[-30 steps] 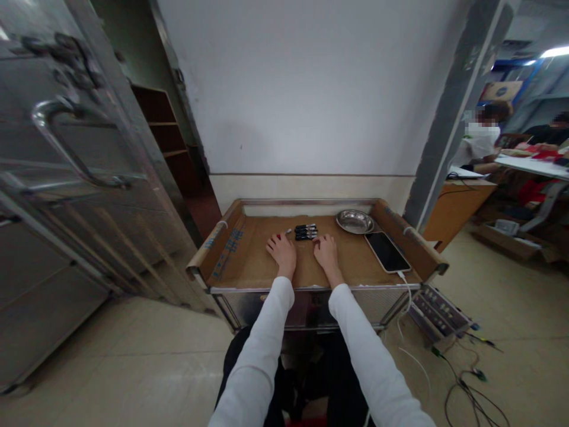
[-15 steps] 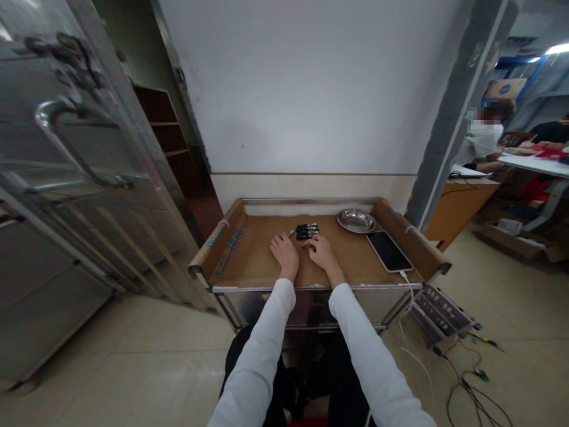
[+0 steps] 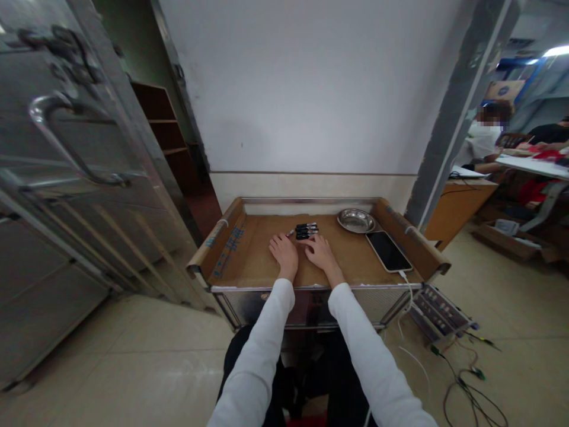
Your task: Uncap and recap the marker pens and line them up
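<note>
Several short black pen-like sticks [image 3: 306, 228] lie side by side in a stack of rows on the cardboard lining [image 3: 253, 249] of a cart top. My right hand [image 3: 320, 253] rests just below them, fingers stretched, an index fingertip at the lowest stick's near edge. My left hand [image 3: 284, 256] lies palm down to the left, its fingers spread on the cardboard. By its fingertips is a small, slim piece [image 3: 290, 233] with a pale, shiny look, too small to make out fully.
A shallow metal dish [image 3: 356, 220] sits at the back right. In front of it lies a phone [image 3: 389, 251] with a white cable [image 3: 408, 284] over the cart's front edge. Raised cardboard sides border the cart. A metal box [image 3: 444, 314] stands on the floor; a person [image 3: 484, 139] sits far right.
My right index finger has straightened slightly toward the lowest black stick. The left hand has barely moved, and the sticks lie as before.
</note>
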Demonstrator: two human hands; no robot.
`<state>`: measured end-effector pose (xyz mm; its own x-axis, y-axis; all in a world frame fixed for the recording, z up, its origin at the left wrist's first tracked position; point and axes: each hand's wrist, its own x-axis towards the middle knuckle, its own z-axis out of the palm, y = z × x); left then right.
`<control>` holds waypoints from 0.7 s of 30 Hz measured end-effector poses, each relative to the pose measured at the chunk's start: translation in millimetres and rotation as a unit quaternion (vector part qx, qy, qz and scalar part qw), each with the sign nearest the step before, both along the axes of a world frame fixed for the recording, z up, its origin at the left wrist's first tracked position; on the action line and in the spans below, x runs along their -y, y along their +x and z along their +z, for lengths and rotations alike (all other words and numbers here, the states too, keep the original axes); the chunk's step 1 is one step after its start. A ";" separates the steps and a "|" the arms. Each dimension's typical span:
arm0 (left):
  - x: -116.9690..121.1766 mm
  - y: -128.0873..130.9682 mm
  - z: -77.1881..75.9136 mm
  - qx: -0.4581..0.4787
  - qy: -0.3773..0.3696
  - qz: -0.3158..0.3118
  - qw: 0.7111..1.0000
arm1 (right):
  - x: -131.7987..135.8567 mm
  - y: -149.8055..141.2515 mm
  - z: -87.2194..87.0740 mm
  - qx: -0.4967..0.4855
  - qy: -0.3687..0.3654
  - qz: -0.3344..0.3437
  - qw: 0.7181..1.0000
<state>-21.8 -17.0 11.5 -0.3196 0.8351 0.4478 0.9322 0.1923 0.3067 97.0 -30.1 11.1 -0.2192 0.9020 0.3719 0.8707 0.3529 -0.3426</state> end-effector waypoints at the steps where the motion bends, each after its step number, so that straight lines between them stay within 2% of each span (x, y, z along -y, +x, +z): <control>1: 0.2 0.1 0.3 0.001 -0.001 0.002 1.000 | 0.7 -0.3 0.8 0.005 -0.003 0.001 1.000; 5: 1.5 0.5 2.0 0.004 0.003 0.004 1.000 | 2.2 -1.2 1.9 0.030 -0.009 -0.005 1.000; 11: 1.6 0.5 5.0 0.026 0.028 -0.020 0.999 | -1.5 0.3 -4.9 0.016 0.000 -0.072 0.997; 13: -0.6 0.1 5.4 0.041 0.044 -0.064 0.996 | -4.7 1.3 -8.8 0.007 0.008 -0.075 0.997; 15: -3.2 -0.2 5.2 0.055 0.062 -0.134 0.987 | -8.8 2.5 -13.1 -0.007 0.019 -0.075 0.997; 18: -5.7 0.0 4.5 0.067 0.082 -0.246 0.963 | -15.1 4.2 -18.9 -0.067 0.061 -0.093 0.992; 21: -5.3 0.6 4.6 0.064 0.075 -0.313 0.945 | -18.8 6.0 -21.5 -0.113 0.099 -0.100 0.984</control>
<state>-21.2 -11.7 16.1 0.1565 0.8089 0.5667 0.8028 -0.4384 0.4041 103.0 -11.3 -10.4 0.0637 0.8235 0.5637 0.8391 0.2615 -0.4770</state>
